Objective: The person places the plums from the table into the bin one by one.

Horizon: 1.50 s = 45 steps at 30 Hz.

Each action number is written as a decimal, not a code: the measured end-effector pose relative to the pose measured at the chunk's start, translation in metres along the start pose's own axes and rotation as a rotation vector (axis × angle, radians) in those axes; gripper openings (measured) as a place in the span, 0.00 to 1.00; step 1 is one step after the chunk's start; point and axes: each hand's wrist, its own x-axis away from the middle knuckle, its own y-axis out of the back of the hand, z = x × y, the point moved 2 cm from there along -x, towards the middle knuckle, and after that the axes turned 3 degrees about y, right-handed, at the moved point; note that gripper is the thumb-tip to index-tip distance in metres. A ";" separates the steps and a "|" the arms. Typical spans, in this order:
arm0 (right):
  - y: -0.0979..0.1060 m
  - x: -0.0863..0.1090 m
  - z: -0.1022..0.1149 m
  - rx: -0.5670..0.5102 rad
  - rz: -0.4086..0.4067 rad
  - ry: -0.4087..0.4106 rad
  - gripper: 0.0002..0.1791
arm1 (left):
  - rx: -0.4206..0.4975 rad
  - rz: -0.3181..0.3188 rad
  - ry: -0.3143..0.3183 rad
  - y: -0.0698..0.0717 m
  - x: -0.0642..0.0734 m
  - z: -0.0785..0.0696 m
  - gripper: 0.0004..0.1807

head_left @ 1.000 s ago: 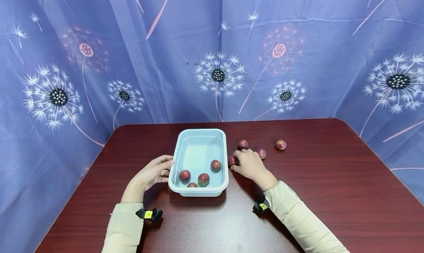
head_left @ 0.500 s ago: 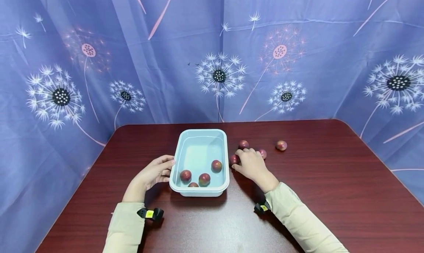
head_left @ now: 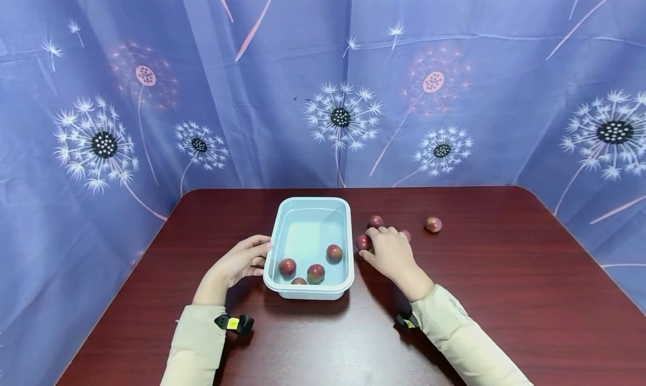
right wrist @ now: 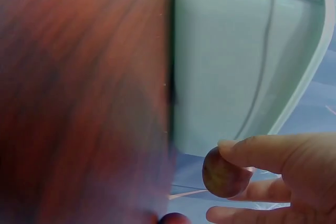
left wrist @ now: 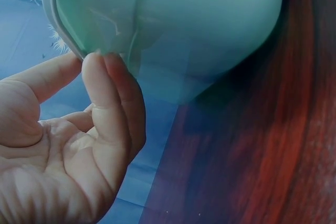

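Note:
My left hand [head_left: 241, 263] holds the left rim of a pale blue plastic container [head_left: 309, 201]; in the left wrist view its fingertips [left wrist: 97, 72] meet the edge. Just outside the container's right wall, my right hand [head_left: 391, 255] pinches a reddish-purple plum [head_left: 363, 242]. The right wrist view shows that plum [right wrist: 223, 174] between thumb and fingers. Several plums lie at the near end inside the container, one [head_left: 315, 273] near the middle and one [head_left: 334, 253] by the right wall. The nearest is partly hidden by the front rim.
Behind my right hand lies a plum [head_left: 375, 221], and another plum [head_left: 406, 235] is mostly covered by the hand. A further plum [head_left: 433, 224] sits off to the right. The dark red wooden table [head_left: 504, 274] backs onto a blue dandelion-print curtain [head_left: 282, 122].
The whole scene sits slightly further right in the head view. My right hand and its plum have shifted a little away from me; my left hand stays at the rim.

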 end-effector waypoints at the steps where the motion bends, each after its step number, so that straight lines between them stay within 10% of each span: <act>1: 0.002 0.000 0.000 0.000 -0.007 0.001 0.22 | -0.004 -0.002 0.001 0.000 0.000 -0.001 0.28; 45: 0.040 -0.014 0.041 -0.006 -0.198 0.216 0.20 | 0.024 -0.002 0.005 0.000 -0.001 0.002 0.27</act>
